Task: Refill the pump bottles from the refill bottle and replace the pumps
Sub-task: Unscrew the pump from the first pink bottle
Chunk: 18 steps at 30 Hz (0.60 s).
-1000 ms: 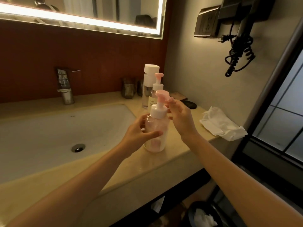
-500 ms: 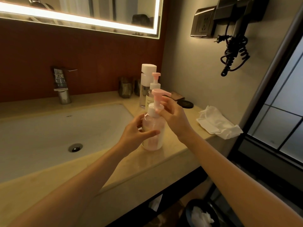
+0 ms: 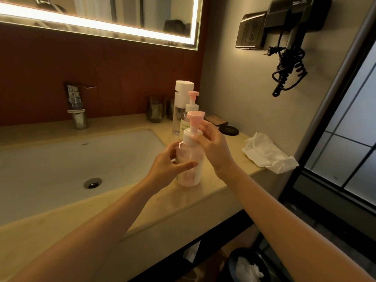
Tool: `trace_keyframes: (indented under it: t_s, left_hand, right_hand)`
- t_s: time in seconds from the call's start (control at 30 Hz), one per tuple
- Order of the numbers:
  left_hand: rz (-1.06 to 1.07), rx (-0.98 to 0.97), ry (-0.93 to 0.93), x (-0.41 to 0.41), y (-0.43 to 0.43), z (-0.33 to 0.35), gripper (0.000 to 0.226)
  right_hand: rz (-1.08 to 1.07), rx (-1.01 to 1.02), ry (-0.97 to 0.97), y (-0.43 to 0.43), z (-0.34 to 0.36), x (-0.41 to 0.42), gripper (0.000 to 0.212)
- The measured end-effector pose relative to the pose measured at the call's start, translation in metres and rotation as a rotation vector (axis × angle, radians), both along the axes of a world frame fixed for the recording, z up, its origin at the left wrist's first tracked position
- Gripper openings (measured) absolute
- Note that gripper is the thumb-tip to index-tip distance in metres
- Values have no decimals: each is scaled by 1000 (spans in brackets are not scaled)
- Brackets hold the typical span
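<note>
A pink pump bottle (image 3: 190,167) is stood upright on the counter (image 3: 183,202), just right of the sink (image 3: 50,159). Its body is gripped by the left hand (image 3: 167,166), and its white collar (image 3: 189,137) is pinched by the right hand (image 3: 214,148). A second pump bottle (image 3: 191,109) and the white-capped refill bottle (image 3: 180,102) are set by the sink's far right corner.

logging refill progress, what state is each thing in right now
front pump bottle, upright, pump on
left hand, grips the bottle's body
right hand, grips the pump collar
rear pump bottle, upright, pump on
refill bottle, upright, capped
faucet, no water running
hair dryer, hung up, unplugged
</note>
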<state>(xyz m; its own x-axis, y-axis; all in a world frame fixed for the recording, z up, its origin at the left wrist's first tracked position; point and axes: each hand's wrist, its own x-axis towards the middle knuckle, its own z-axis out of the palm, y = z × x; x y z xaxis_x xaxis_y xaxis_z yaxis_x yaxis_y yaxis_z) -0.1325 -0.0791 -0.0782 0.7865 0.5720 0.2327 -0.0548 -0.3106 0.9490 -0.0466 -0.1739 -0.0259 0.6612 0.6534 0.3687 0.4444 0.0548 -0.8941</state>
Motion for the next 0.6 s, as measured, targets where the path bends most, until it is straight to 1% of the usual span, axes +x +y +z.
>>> trace_keyframes:
  t_s: [0.13, 0.27, 0.33, 0.43, 0.53, 0.6]
  left_hand:
    - [3, -1, 0, -1, -2, 0, 77]
    - [18, 4, 0, -2, -5, 0, 74]
    - [20, -4, -12, -2, -5, 0, 74]
    - [27, -3, -13, -2, -4, -2, 74]
    - [24, -5, -13, -2, -3, -4, 76]
    - [29, 0, -11, -1, -3, -5, 76]
  right_hand:
    - [-152, -11, -71, 7, -5, -2, 55]
    - [-229, 37, -121, 6, -6, -2, 47]
    - [-221, 48, -88, 5, -7, -4, 41]
    - [-149, 99, 5, 3, -7, -5, 32]
    - [-104, 98, 69, 2, -5, -5, 39]
    - [-153, 55, 8, 5, -4, -5, 50]
